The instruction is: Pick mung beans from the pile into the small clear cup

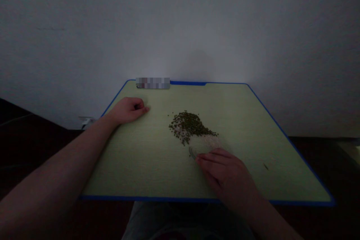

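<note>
On the left part of the table, my left hand [128, 110] rests with its fingers curled in; I see nothing in it. My right hand [225, 170] is closed in a pinch near the front, right of centre. From its fingertips juts a small pale curved-tipped tool [192, 153], its kind unclear in the dim light. Just beyond the tool lies a spread pile of small dark green beans [191, 122], densest at its middle. Pale rice-like grains [211, 141] lie between the beans and my right hand, partly hidden by the hand.
The light yellow-green table [118, 172] has a blue rim and stands against a pale wall [180, 26]. A blurred-out flat object [153, 83] lies at the back left edge. A small dark sliver [266, 167] is on the right side. My legs are under the front edge.
</note>
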Available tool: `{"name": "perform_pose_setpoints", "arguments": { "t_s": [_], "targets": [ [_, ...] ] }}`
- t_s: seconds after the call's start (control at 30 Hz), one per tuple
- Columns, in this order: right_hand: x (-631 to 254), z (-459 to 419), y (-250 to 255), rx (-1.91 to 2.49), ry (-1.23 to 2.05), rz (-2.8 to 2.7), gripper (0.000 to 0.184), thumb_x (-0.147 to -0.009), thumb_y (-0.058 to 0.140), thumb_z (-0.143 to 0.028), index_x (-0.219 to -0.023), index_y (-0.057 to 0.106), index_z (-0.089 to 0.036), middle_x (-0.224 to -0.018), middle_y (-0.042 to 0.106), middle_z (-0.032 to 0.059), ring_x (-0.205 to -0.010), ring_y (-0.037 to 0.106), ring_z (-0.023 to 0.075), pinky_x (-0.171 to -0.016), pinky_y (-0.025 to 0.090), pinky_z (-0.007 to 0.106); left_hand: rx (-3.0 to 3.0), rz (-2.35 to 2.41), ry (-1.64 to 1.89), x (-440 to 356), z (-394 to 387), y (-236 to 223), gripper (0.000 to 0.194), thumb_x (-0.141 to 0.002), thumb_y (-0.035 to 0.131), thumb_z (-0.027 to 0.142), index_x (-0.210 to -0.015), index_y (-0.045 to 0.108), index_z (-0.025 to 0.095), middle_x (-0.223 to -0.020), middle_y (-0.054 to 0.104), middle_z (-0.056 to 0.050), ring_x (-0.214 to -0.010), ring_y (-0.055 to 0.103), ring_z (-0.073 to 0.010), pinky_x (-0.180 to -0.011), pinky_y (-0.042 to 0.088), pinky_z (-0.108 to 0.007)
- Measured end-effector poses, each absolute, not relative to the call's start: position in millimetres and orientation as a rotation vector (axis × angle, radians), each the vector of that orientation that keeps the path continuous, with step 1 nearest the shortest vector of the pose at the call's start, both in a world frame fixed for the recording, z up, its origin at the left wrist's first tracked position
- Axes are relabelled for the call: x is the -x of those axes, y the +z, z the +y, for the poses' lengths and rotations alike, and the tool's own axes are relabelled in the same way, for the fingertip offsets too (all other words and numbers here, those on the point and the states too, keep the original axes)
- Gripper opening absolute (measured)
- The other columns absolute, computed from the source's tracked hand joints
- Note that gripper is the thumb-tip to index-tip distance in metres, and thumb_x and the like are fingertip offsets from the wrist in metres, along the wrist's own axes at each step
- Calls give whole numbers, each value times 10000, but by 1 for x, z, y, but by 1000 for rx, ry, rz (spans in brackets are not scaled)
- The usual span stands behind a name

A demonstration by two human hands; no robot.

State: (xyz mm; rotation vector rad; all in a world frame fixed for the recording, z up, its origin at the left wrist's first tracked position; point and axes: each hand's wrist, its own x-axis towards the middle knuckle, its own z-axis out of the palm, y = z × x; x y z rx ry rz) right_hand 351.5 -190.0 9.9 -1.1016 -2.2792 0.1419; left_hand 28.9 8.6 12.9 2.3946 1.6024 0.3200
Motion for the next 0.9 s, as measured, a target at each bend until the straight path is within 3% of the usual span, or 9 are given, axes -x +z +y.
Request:
{"name": "perform_pose_setpoints", "arguments": {
  "t_s": [0.9],
  "targets": [
    [-347,-188,21,1126,318,-2174,288,-903,476,-128,-977,737,-225,-954,771,-2,-801,720,141,-840,562,309,-2432,1578,345,-28,9,15,393,-800,498,531,-605,489,190,-534,474,23,-521,431,-110,-528,304,-258]
  ]
}}
